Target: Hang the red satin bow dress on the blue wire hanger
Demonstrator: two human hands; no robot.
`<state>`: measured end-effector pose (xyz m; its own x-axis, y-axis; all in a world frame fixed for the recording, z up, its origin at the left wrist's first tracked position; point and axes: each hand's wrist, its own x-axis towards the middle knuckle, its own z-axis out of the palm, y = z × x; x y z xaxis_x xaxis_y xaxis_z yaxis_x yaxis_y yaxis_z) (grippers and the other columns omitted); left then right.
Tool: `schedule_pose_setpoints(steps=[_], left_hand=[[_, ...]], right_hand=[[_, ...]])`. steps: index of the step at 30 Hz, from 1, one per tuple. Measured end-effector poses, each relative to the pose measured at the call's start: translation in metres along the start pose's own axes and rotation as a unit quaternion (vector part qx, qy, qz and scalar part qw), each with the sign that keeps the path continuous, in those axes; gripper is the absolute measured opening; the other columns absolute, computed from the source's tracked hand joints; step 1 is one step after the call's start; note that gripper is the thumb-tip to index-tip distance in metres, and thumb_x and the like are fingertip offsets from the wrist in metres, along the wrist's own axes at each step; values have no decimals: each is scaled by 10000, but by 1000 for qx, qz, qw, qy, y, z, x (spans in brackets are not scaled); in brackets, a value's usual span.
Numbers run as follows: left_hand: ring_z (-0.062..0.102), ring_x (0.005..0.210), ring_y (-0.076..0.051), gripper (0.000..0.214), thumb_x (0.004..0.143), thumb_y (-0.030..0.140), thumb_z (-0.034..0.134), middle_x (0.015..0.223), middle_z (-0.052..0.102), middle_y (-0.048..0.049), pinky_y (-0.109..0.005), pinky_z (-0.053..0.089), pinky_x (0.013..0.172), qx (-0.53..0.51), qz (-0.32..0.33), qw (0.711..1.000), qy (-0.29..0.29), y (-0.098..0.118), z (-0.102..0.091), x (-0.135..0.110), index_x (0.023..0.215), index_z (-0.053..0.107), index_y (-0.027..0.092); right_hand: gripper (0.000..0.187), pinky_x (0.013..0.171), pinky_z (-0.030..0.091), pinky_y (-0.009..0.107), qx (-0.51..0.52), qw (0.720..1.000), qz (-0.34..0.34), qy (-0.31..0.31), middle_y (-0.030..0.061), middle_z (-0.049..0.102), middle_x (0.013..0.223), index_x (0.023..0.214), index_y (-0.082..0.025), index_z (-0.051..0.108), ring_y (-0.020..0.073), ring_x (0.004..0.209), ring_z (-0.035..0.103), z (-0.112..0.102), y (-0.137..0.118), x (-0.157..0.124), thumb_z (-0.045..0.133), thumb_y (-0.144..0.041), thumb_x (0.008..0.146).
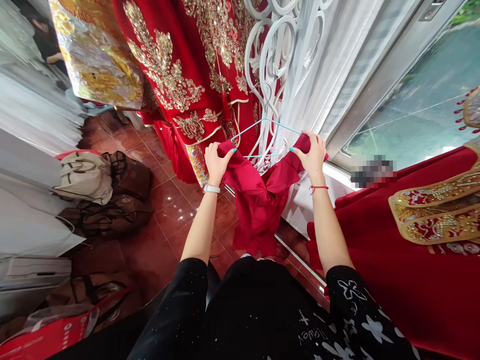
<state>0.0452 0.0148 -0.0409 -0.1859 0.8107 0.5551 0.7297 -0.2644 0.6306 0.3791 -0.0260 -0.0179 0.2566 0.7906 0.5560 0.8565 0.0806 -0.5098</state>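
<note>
The left hand (218, 161) and right hand (314, 154) each grip a top corner of the red garment (258, 200), stretched level and crosswise at the ends of the blue hanger (281, 125) hooked on the white screen (268, 60)

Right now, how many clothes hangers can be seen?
1: a light-blue wire hanger between the left hand and right hand, its ends under the red cloth both hands grip. More may be hidden inside the hanging red gowns.

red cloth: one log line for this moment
left hand: grips red cloth | right hand: grips red cloth | hanger: blue wire, between hands
</note>
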Motion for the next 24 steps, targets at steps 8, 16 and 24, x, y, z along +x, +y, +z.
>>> schedule_pose_setpoints(steps=[8, 16, 24], left_hand=[[602, 1284, -342, 480, 913, 515, 752, 1318, 669, -146, -532, 426, 1183, -36, 21, 999, -32, -3, -16, -8, 1270, 643, 213], [508, 1454, -304, 566, 943, 385, 681, 1504, 571, -144, -496, 381, 1263, -92, 28, 995, 25, 3, -36, -17, 1462, 512, 234], [521, 1410, -429, 496, 857, 353, 756, 1391, 624, -185, -603, 421, 1205, 40, 6, 999, -20, 30, -15, 11, 1313, 612, 219]], right_hand=[[607, 1251, 377, 584, 66, 997, -34, 8, 152, 515, 1559, 1510, -251, 507, 332, 1494, 440, -11, 4, -13, 627, -376, 928], [541, 1187, 450, 535, 94, 992, -9, 88, 171, 583, 1460, 1448, -188, 538, 309, 1394, 545, -25, 11, -8, 516, -305, 921], [416, 1121, 412, 649, -88, 993, 79, 0, 228, 593, 1366, 1279, -163, 604, 427, 1359, 478, 14, -24, -6, 604, -331, 899]])
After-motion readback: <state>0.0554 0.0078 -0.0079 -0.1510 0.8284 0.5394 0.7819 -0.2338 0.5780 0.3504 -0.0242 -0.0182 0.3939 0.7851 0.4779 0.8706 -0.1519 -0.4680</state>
